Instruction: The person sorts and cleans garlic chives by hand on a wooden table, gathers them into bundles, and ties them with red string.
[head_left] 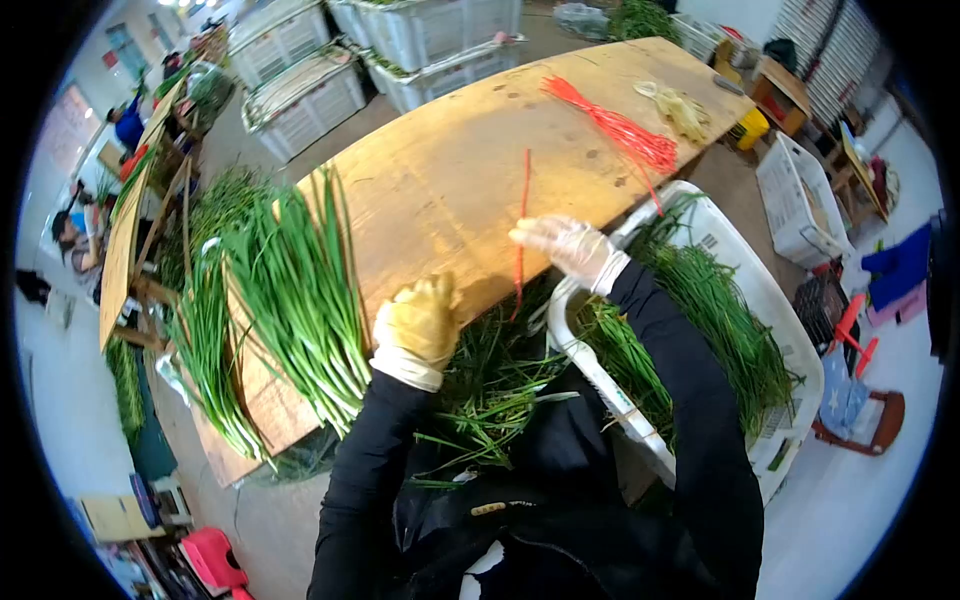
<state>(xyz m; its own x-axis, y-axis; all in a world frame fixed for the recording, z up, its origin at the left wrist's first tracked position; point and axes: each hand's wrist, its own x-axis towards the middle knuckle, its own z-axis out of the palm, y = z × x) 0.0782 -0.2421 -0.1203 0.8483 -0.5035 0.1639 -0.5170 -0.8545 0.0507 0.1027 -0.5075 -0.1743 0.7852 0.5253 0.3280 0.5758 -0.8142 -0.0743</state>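
My left hand [418, 322], in a yellowish glove with a pale cuff, is over the table's near edge. Its fingers are curled, and whatever they might hold is hidden. My right hand [570, 248], in a whitish glove, reaches over the table edge with fingers stretched out and nothing visible in them. A thin red strip [526, 180] lies across the tabletop beside its fingertips. Left of my left hand rests a large bundle of long green stalks with white ends, like garlic chives [305, 290]. A smaller bunch of the same stalks [208, 350] lies further left.
The wooden table [430, 170] also bears a bundle of red strips [615, 125] and crumpled gloves [675, 108]. Loose greens [715, 325] fill a white crate [800, 400] at my right. More greens lie below the edge. Stacked white crates [440, 45] stand behind; people are far left.
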